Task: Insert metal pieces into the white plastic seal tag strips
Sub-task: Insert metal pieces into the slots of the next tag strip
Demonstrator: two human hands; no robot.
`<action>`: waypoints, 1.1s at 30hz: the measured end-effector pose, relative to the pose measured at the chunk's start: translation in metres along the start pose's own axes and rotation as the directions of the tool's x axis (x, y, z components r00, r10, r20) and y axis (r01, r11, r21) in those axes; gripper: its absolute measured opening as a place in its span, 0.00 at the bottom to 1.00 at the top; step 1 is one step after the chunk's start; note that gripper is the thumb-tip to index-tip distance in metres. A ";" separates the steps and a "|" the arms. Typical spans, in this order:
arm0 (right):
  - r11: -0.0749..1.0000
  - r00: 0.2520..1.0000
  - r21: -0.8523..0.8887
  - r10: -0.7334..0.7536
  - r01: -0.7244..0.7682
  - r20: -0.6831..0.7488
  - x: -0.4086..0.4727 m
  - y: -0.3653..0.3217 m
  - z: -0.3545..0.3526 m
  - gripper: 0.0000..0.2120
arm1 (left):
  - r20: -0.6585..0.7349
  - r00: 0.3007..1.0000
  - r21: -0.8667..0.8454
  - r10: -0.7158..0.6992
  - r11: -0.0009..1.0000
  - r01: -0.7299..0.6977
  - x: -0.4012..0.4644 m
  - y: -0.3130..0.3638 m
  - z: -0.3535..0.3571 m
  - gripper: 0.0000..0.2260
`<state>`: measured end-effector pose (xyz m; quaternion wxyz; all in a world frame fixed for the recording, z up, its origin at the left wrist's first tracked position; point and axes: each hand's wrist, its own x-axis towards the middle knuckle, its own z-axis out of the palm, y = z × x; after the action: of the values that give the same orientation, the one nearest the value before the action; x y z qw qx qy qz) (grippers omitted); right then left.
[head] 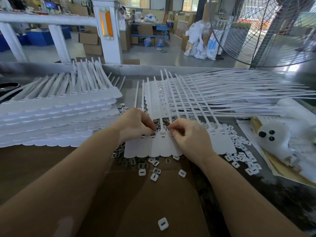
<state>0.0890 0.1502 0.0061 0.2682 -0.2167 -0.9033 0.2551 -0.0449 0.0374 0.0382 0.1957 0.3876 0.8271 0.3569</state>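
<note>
Strip [164,144] flat, tails pointing away, both hands' fingertips at slots

Matt white plastic seal tag strip [164,147] (smooth) lies over shiny metal pieces [130,162], brown cardboard [153,202].

Curled fingers [150,129] of the left hand [135,124] and of the right hand [188,135] hide whatever they pinch at the tag strip [162,144]. Metal pieces [133,162] beneath the strip are partly covered. Both forearms leave the lower edge.
</note>
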 end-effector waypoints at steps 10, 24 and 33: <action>1.000 1.000 -0.001 0.019 -0.019 -0.005 0.000 0.000 0.001 0.07 | -0.135 0.989 -0.011 -0.060 0.998 0.059 0.007 0.001 0.008 0.04; 1.000 1.000 0.005 0.002 -0.001 -0.021 -0.001 0.002 0.003 0.06 | -0.233 0.971 0.237 -0.052 0.965 0.109 0.011 0.011 0.026 0.09; 1.000 1.000 0.007 0.012 -0.012 -0.017 -0.001 0.002 0.003 0.06 | -0.221 0.975 0.283 -0.030 0.955 0.093 0.012 0.012 0.027 0.05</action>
<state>0.0883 0.1500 0.0021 0.2754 -0.2234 -0.8987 0.2582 -0.0296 0.0638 0.0284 0.0574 0.3454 0.8986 0.2644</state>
